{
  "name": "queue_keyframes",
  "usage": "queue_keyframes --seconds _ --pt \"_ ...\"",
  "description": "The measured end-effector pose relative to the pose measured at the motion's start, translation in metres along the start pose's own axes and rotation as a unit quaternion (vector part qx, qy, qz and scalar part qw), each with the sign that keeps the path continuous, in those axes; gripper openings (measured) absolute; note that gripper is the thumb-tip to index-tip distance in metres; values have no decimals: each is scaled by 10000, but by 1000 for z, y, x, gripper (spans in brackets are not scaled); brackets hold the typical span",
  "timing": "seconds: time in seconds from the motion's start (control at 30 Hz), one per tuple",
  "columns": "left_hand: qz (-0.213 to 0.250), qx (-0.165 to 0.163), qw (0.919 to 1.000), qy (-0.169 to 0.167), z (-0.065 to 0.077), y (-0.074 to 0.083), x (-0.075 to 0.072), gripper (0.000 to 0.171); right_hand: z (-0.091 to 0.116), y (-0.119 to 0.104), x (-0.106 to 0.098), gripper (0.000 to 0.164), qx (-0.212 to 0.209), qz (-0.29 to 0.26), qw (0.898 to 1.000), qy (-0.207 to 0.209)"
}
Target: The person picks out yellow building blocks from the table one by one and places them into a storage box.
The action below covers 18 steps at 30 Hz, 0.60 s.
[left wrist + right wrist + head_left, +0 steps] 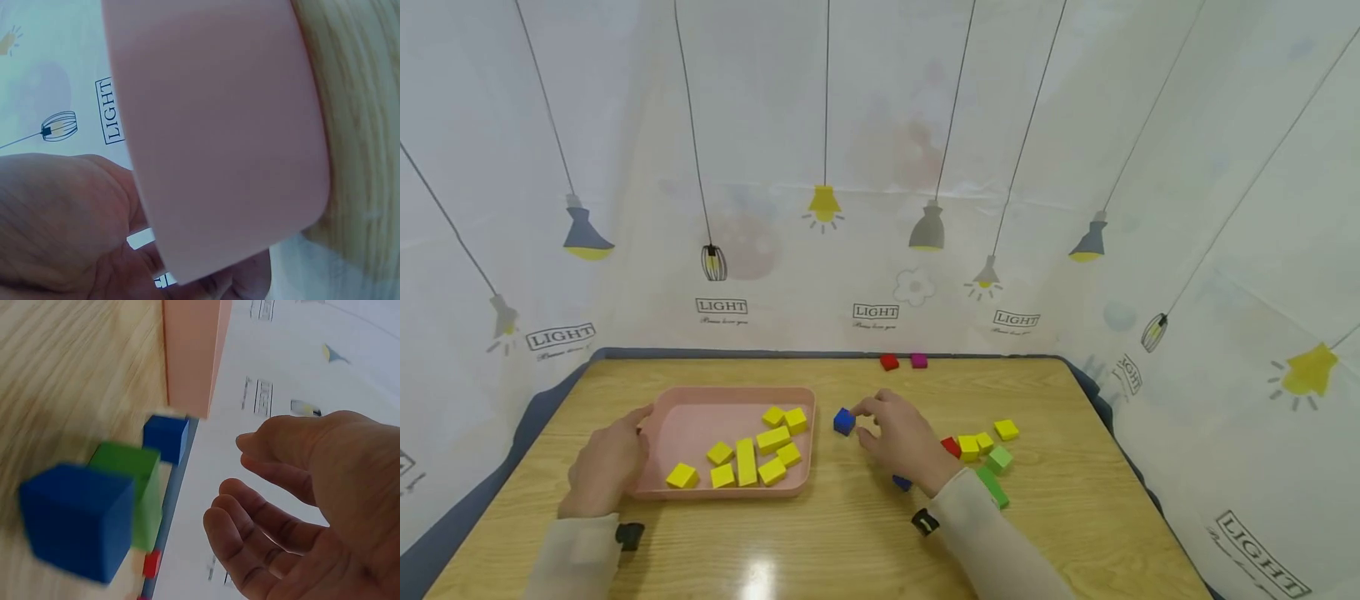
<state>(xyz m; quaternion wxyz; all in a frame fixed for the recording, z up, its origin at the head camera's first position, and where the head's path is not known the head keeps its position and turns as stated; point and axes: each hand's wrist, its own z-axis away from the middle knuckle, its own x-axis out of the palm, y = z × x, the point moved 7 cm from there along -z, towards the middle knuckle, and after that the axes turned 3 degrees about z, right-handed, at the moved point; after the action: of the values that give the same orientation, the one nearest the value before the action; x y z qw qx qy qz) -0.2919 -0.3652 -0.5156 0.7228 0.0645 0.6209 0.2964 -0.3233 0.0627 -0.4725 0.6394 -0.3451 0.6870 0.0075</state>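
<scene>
A pink tray (700, 398) holds several yellow blocks (746, 462). My left hand (610, 462) grips its left side; in the left wrist view the tray wall (225, 137) hides part of the fingers. To the right of the tray sits a blue cube (844, 422). Beside that cube, and above it, my right hand (898, 437) reaches with loosely bent fingers and holds nothing. The right wrist view shows the same cube (166, 437), a green block (147, 494) and a nearer blue block (78, 519), all apart from the fingers.
Right of my right hand lie more yellow blocks (968, 448), a red block (951, 447) and green blocks (999, 460). A red piece (889, 362) and a magenta piece (919, 361) are at the wooden table's back edge, before a printed curtain (790, 275).
</scene>
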Motion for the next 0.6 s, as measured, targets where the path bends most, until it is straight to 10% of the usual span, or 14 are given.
queue_keyframes --seconds 0.6 --pt "34 23 10000 3 0 0 -1 64 68 118 -41 34 1289 538 9896 355"
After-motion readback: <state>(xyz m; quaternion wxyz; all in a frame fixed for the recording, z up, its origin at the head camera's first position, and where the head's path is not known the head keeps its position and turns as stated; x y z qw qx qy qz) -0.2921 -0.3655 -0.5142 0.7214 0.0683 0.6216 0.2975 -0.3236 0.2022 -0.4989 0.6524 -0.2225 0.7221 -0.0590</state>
